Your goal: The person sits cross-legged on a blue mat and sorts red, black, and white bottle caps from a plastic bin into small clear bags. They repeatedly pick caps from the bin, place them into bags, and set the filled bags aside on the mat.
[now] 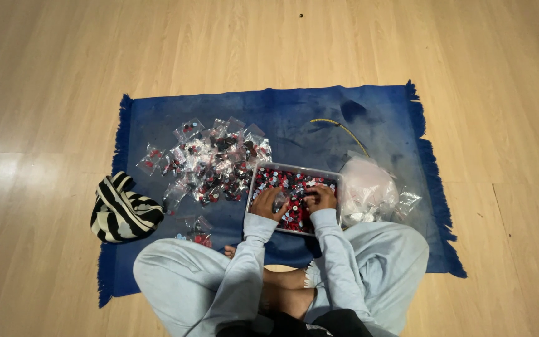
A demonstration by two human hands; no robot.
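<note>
Head view. You sit cross-legged at the near edge of a blue fringed rug point(319, 118) laid on a pale wood floor point(63, 75).

Item: clear rectangular tray point(338, 187), on the rug just ahead of your knees, filled with small red, black and pale round pieces point(294, 182).

Item: your left hand point(267, 205), resting in the tray's near left part, fingers curled around a small clear bag point(281, 200).

Item: your right hand point(321, 198), in the tray's middle, fingers bent down among the pieces; whether it grips one you cannot tell at this size.

Item: pile of small filled clear bags point(213, 163), spread on the rug left of the tray, toward the rug's centre.

Item: heap of empty clear bags point(366, 187), touching the tray's right side.

Item: black-and-white striped cloth bundle point(123, 209), over the rug's left edge.

Item: thin yellow cord point(344, 128), curved on the rug beyond the tray.
</note>
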